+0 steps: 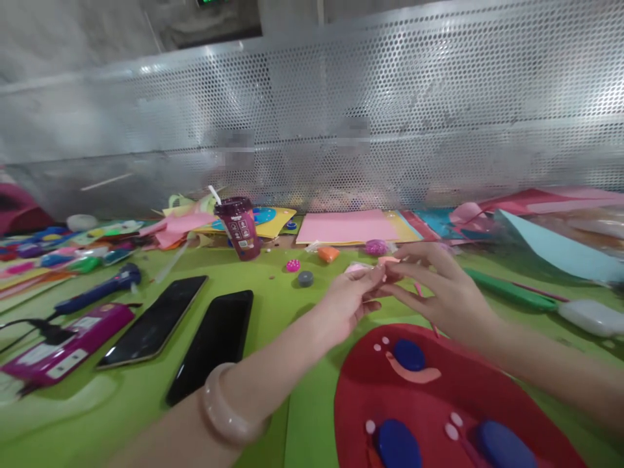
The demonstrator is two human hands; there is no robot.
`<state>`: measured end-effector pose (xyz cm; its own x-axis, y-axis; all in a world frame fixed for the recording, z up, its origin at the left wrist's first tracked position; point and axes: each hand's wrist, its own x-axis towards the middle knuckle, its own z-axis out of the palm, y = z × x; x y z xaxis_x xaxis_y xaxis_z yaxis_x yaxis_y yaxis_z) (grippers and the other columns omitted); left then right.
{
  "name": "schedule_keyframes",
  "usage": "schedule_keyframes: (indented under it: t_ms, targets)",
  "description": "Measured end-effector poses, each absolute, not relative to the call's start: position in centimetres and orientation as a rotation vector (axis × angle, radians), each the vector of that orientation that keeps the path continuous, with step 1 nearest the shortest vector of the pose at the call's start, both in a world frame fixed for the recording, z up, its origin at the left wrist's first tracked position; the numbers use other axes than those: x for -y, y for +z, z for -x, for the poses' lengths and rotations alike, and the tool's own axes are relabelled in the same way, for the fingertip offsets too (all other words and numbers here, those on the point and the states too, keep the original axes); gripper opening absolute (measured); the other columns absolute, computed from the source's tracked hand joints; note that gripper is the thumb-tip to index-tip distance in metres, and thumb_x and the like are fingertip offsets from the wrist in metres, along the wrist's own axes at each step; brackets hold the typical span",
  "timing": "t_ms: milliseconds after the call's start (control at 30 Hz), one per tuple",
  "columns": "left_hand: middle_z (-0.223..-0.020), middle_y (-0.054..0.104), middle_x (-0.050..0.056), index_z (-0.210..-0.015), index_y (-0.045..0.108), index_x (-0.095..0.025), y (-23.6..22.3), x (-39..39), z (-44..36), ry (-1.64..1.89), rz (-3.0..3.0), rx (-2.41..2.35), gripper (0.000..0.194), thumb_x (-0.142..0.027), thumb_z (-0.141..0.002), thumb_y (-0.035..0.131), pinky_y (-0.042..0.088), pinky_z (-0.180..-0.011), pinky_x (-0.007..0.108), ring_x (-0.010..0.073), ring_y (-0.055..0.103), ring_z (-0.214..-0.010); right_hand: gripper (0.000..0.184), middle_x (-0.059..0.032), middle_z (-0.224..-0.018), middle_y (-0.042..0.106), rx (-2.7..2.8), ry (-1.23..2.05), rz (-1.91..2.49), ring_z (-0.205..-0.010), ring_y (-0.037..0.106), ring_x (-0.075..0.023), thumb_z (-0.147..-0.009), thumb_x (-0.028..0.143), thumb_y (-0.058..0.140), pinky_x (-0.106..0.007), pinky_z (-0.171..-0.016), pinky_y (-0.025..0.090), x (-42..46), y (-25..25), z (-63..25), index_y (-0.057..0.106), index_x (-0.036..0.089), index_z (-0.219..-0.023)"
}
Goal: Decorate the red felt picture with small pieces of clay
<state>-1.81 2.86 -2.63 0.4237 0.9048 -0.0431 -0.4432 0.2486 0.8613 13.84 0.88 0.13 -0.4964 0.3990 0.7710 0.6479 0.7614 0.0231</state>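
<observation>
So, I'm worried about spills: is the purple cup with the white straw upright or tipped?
Upright: the purple cup stands on its base on the green tabletop, dark lid uppermost, white straw pointing up.

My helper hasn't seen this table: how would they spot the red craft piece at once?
On the green table, look to the near side, below the left hand and right hand. The large, round-edged red sheet lies there. Unlike the plain pink sheet farther back, it carries blue discs and a curved pink strip.

A glossy, pale pinkish bangle (218, 411) is circling the left forearm (287, 357), while the right forearm (546, 364) is showing bare.
</observation>
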Motion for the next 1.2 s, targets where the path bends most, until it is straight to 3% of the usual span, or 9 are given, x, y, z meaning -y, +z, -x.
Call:
schedule_keyframes:
  t_ms: [200, 367, 567, 700, 833, 1200]
  targets:
    - [-0.07, 0.061, -0.001, -0.077, 0.063, -0.014, -2.6, -3.0, 2.0, 0.954, -0.905, -0.595, 0.031, -0.039, -0.063, 0.074, 0.042, -0.057, 0.017, 0.0064, 0.057, -0.061, 0.008, -0.0085, -0.097, 0.055, 2.145, -0.515, 0.771, -0.08, 0.054, -0.0191, -0.085, 0.022, 0.055, -0.037, -0.069, 0.049, -1.2, -0.9, -14.1, 0.059, 0.021, -0.092]
    - [-0.068, 0.06, -0.002, -0.076, 0.062, -0.013, -2.5, -2.8, 2.1, 0.924, -0.954, -0.606, 0.033, -0.041, -0.062, 0.074, 0.043, -0.06, 0.019, 0.0068, 0.057, -0.059, 0.007, -0.0117, -0.097, 0.054, 2.166, -0.511, 0.739, -0.089, 0.054, -0.0218, -0.085, 0.017, 0.054, -0.039, -0.074, 0.049, -0.7, -0.9, -13.8, 0.056, 0.016, -0.091]
    - [-0.072, 0.064, 0.002, -0.078, 0.064, -0.013, -2.3, -2.8, 2.1, 0.904, -0.948, -0.575, 0.031, -0.042, -0.068, 0.071, 0.045, -0.059, 0.021, 0.0102, 0.061, -0.063, 0.012, -0.0082, -0.096, 0.051, 2.094, -0.406, 0.736, -0.087, 0.052, -0.0182, -0.084, 0.009, 0.052, -0.034, -0.07, 0.049, -0.7, -1.0, -13.8, 0.056, 0.018, -0.091]
    - [-0.076, 0.064, 0.002, -0.086, 0.066, -0.015, -2.2, -2.8, 1.9, 0.947, -0.934, -0.524, 0.029, -0.033, -0.065, 0.075, 0.047, -0.062, 0.024, 0.0112, 0.061, -0.064, 0.015, -0.0077, -0.097, 0.049, 2.054, -0.306, 0.69, -0.093, 0.052, -0.0183, -0.084, 0.008, 0.052, -0.032, -0.073, 0.049, -1.0, -1.2, -13.7, 0.055, 0.019, -0.093]
    - [-0.082, 0.065, 0.001, -0.102, 0.064, -0.02, -2.2, -2.9, 1.9, 1.025, -0.911, -0.521, 0.04, -0.023, -0.064, 0.077, 0.045, -0.067, 0.023, 0.0096, 0.06, -0.07, 0.018, -0.0077, -0.099, 0.049, 2.038, -0.268, 0.715, -0.095, 0.051, -0.0189, -0.084, 0.008, 0.052, -0.034, -0.076, 0.049, -1.1, -1.5, -13.7, 0.055, 0.02, -0.096]
    - [-0.082, 0.063, 0.002, -0.101, 0.06, -0.016, -2.6, -3.2, 2.0, 1.07, -0.911, -0.604, 0.041, -0.019, -0.063, 0.077, 0.042, -0.067, 0.023, 0.0099, 0.057, -0.072, 0.015, -0.0071, -0.098, 0.049, 2.055, -0.278, 0.718, -0.094, 0.051, -0.0206, -0.083, 0.012, 0.054, -0.036, -0.075, 0.049, -1.5, -1.5, -13.9, 0.055, 0.022, -0.094]
